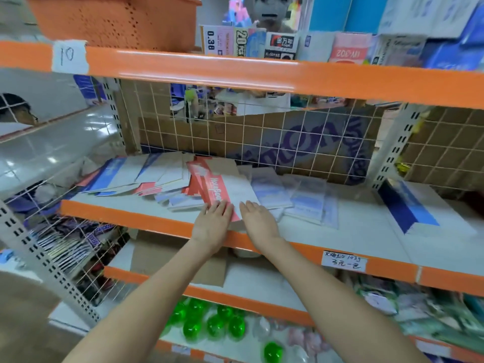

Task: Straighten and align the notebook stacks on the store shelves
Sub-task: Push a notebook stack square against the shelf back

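Observation:
A red-and-white notebook (222, 189) lies skewed on the middle shelf (353, 226), its near corner at the shelf's front edge. My left hand (213, 224) rests flat on its red strip with fingers together. My right hand (258, 218) lies flat on its white part and on the shelf edge beside it. Behind and to the left, a messy fan of blue, white and red notebooks (136, 176) sprawls. To the right sit clear-wrapped pale blue notebooks (303, 197), and further right a dark blue-striped stack (411, 208).
A white wire grid with cardboard behind it (262, 142) backs the shelf. Above, the orange top shelf beam (235, 72) carries boxes and an orange basket (115, 22). Green balls (214, 323) fill the bottom shelf. A paper price tag (344, 260) hangs on the orange front rail.

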Available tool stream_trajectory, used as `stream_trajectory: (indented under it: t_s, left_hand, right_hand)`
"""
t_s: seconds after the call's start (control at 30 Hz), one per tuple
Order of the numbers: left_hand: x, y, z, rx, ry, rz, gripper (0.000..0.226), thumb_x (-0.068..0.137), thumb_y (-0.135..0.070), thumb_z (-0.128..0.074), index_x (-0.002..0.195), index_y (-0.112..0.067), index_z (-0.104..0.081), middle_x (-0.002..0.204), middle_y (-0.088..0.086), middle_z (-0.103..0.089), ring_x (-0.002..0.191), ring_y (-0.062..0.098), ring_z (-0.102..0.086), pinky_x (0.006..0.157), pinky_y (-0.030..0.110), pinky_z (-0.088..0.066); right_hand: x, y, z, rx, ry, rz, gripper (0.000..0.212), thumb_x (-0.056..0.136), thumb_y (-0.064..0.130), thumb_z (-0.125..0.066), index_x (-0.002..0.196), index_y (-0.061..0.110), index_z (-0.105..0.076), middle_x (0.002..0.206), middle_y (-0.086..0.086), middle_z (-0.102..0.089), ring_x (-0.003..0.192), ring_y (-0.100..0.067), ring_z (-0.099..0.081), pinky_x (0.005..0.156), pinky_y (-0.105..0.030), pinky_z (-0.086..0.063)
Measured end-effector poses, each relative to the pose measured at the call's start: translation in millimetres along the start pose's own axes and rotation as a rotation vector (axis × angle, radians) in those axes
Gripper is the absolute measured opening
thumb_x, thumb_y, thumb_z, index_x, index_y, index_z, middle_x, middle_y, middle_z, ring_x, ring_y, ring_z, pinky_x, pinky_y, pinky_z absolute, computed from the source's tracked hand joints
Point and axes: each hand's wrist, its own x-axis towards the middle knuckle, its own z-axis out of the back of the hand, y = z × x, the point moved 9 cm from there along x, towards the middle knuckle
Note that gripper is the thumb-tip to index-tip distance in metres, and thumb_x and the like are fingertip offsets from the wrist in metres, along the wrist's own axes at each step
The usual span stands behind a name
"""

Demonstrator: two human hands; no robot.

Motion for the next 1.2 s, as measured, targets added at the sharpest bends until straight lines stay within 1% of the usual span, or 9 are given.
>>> stream_trajectory:
  t_s: [0.2,0.3,0.4,0.5,0.67,0.83,0.93,1.03,1.2]
  left_hand:
    - [1.6,-12.4,11.1,0.010,-0.041,0.001,0.054,0.099,-0.010,-0.030,0.149,-0.009,-0.009,0.156,0.010,-0.015,0.144,0.025,-0.012,0.116,0.037,-0.009]
    - [7.8,-35.7,26.3,-0.004,-0.107,-0.044,0.055,0.098,-0.006,-0.030,0.149,-0.010,-0.011,0.155,0.009,-0.018,0.144,0.024,-0.015,0.116,0.034,-0.008]
    - [17.8,-76.9,47.3,-0.020,-0.185,-0.101,0.056,0.096,-0.002,-0.030,0.149,-0.010,-0.013,0.155,0.008,-0.019,0.144,0.023,-0.016,0.116,0.033,-0.006]
    - [31.0,-138.6,71.3,-0.046,-0.267,-0.165,0.058,0.094,-0.001,-0.031,0.149,-0.010,-0.015,0.155,0.008,-0.020,0.143,0.023,-0.015,0.115,0.032,-0.006]
    - [52.4,-275.9,105.2,-0.100,-0.341,-0.313,0.065,0.091,0.001,-0.039,0.149,-0.010,-0.013,0.155,0.007,-0.019,0.143,0.022,-0.015,0.115,0.032,-0.005]
    - [62.1,-428.3,131.1,-0.192,-0.410,-0.426,0.064,0.093,0.003,-0.035,0.150,-0.011,-0.011,0.157,0.006,-0.015,0.145,0.024,-0.010,0.115,0.033,-0.001]
    - [64.9,-510.8,140.9,-0.244,-0.413,-0.482,0.064,0.093,0.003,-0.035,0.150,-0.011,-0.009,0.157,0.005,-0.013,0.145,0.023,-0.007,0.116,0.032,0.003]
    - [69.4,-578.4,147.7,-0.273,-0.399,-0.543,0.066,0.091,0.004,-0.035,0.150,-0.011,-0.010,0.157,0.004,-0.013,0.145,0.021,-0.009,0.116,0.031,0.002]
    - [85.8,-650.4,149.2,-0.297,-0.364,-0.600,0.063,0.092,0.004,-0.032,0.150,-0.012,-0.014,0.157,0.004,-0.017,0.144,0.020,-0.012,0.115,0.032,0.000]
  right_hand:
    - [-16.0,-6.6,9.3,-0.014,-0.017,0.001,0.048,0.098,0.004,-0.028,0.146,0.001,-0.021,0.148,-0.018,-0.031,0.137,-0.028,-0.030,0.112,-0.034,-0.021]
    - [-25.5,-30.2,21.5,-0.010,-0.065,-0.032,0.049,0.098,0.004,-0.032,0.146,0.002,-0.022,0.150,-0.018,-0.031,0.139,-0.028,-0.029,0.113,-0.034,-0.020]
    - [-42.6,-71.5,37.2,-0.015,-0.129,-0.077,0.051,0.097,0.004,-0.035,0.146,0.002,-0.022,0.152,-0.018,-0.028,0.141,-0.027,-0.026,0.113,-0.033,-0.017]
    - [-71.3,-133.2,54.4,-0.022,-0.197,-0.137,0.049,0.097,0.006,-0.032,0.145,0.002,-0.023,0.151,-0.018,-0.030,0.140,-0.028,-0.027,0.113,-0.032,-0.015]
    - [-143.0,-259.5,72.8,-0.067,-0.220,-0.221,0.053,0.096,0.004,-0.029,0.148,0.002,-0.016,0.155,-0.016,-0.021,0.143,-0.026,-0.019,0.114,-0.031,-0.006]
    - [-235.2,-393.2,90.6,-0.048,-0.263,-0.326,0.054,0.094,0.001,-0.038,0.146,0.005,-0.027,0.152,-0.015,-0.030,0.141,-0.024,-0.025,0.113,-0.030,-0.011]
    - [-286.7,-459.6,96.2,-0.048,-0.257,-0.381,0.056,0.092,0.001,-0.041,0.146,0.005,-0.030,0.151,-0.014,-0.032,0.141,-0.022,-0.026,0.114,-0.029,-0.010]
    - [-324.1,-513.5,96.1,-0.075,-0.221,-0.435,0.058,0.092,0.002,-0.041,0.148,0.007,-0.024,0.154,-0.011,-0.028,0.142,-0.020,-0.023,0.115,-0.028,-0.007]
    - [-358.0,-580.4,83.2,-0.060,-0.190,-0.515,0.058,0.095,0.001,-0.032,0.150,0.011,-0.017,0.156,-0.006,-0.021,0.144,-0.015,-0.018,0.114,-0.024,-0.001]
